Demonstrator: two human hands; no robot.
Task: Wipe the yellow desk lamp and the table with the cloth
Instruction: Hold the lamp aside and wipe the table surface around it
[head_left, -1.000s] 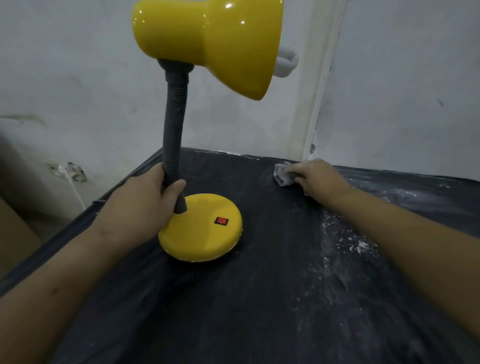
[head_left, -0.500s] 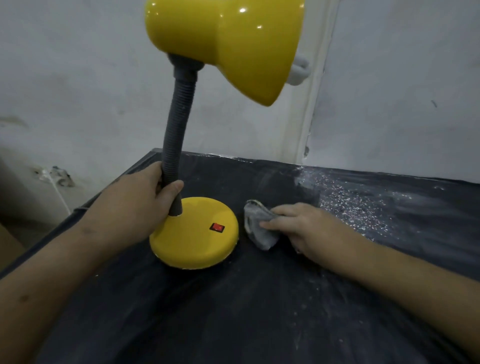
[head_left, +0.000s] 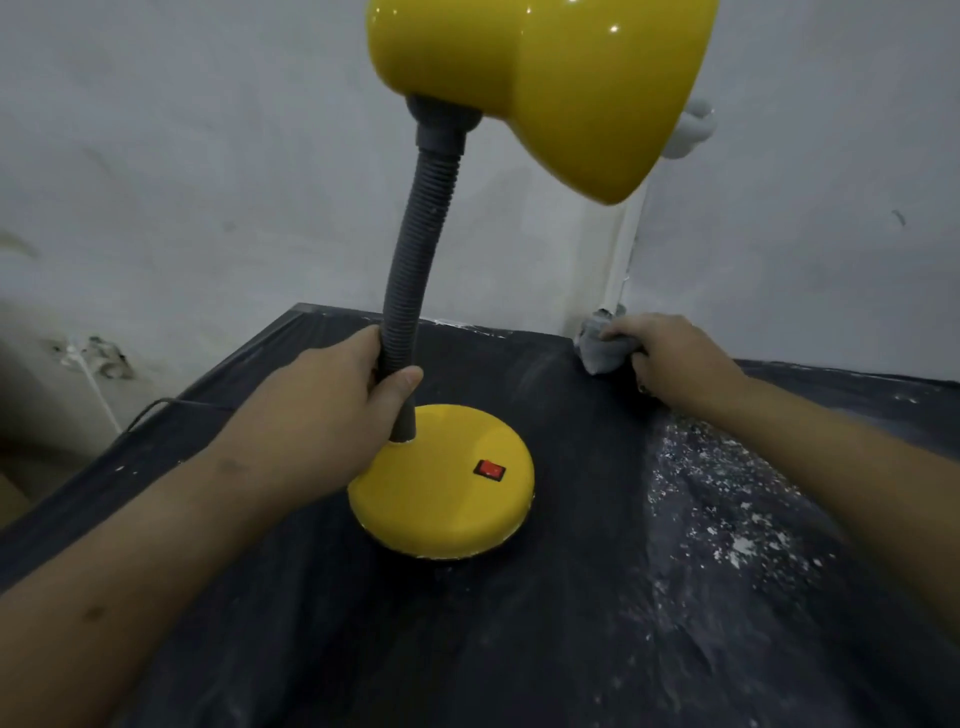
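Observation:
The yellow desk lamp (head_left: 447, 499) stands on the dark table (head_left: 467, 649), its round base carrying a red switch (head_left: 489, 470). Its grey flexible neck (head_left: 415, 270) rises to the yellow shade (head_left: 550, 78) at the top of the view. My left hand (head_left: 322, 410) grips the neck just above the base. My right hand (head_left: 670, 358) holds a crumpled grey cloth (head_left: 602, 348) against the table's far edge, close to the wall corner.
White dust and flakes (head_left: 727, 509) cover the right part of the table. White walls (head_left: 208, 156) stand right behind the table. A white cord (head_left: 98, 395) hangs on the wall at the left, and a dark cable (head_left: 156, 405) runs off the table's left edge.
My right hand has swept the cloth from beside the lamp base back to the table's far edge by the wall corner. My left hand keeps its grip on the neck.

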